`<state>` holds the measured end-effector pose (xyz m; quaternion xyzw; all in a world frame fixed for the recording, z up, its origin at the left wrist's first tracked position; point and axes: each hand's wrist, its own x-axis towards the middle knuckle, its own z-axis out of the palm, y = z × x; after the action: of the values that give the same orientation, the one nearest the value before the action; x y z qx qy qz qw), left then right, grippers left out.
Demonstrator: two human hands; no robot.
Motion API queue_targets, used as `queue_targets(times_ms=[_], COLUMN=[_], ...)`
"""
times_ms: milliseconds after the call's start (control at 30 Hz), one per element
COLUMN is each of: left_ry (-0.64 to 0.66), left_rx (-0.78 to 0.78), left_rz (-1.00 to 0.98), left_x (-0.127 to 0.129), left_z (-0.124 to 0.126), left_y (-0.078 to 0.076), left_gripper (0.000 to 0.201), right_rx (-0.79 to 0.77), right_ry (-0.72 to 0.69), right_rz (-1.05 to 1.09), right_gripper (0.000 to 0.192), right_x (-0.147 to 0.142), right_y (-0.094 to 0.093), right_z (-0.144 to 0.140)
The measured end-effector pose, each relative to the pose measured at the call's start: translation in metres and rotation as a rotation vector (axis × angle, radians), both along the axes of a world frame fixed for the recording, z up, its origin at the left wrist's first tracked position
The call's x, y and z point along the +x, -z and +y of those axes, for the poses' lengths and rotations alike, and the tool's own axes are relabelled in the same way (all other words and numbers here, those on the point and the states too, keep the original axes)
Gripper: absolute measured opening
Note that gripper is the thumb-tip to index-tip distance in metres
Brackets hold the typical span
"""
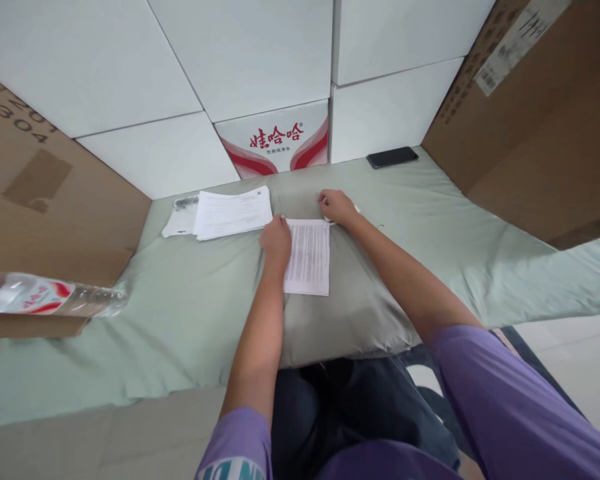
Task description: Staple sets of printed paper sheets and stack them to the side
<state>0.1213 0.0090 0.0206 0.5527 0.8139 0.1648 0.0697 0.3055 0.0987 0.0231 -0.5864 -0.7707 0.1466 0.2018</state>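
A printed sheet of paper (307, 257) lies on the grey-green cloth in front of me, its edges close together as if folded or stacked. My left hand (277, 239) is closed on the sheet's upper left edge, thumb on top. Just beyond the sheet's upper right corner is my right hand (336, 205), its fingers curled. A small pale thing shows partly from under that hand; most of it is hidden, so I cannot tell what it is. To the left of my left hand rests a stack of printed papers (234, 212), partly over a clear plastic bag (181, 219).
White boxes (275, 60) form a wall at the back, one with red lettering (277, 137). A black phone (393, 157) lies before them. Brown cartons stand at left (45, 180) and right (540, 133). A water bottle (47, 295) is at the left.
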Motion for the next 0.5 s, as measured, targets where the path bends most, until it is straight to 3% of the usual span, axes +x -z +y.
queue_targets(times_ms=[300, 500], left_ry=[0.006, 0.006], left_rx=[0.014, -0.018], left_rz=[-0.019, -0.052], left_x=[0.0001, -0.0002], left_z=[0.0001, -0.002], left_y=[0.0005, -0.0029], left_gripper=[0.04, 0.039], right_rx=[-0.092, -0.032], right_ry=[-0.017, -0.101], right_rz=[-0.185, -0.316], right_gripper=[0.038, 0.047], right_x=[-0.0045, -0.0077], right_y=[0.0005, 0.0011], right_z=[0.0009, 0.0004])
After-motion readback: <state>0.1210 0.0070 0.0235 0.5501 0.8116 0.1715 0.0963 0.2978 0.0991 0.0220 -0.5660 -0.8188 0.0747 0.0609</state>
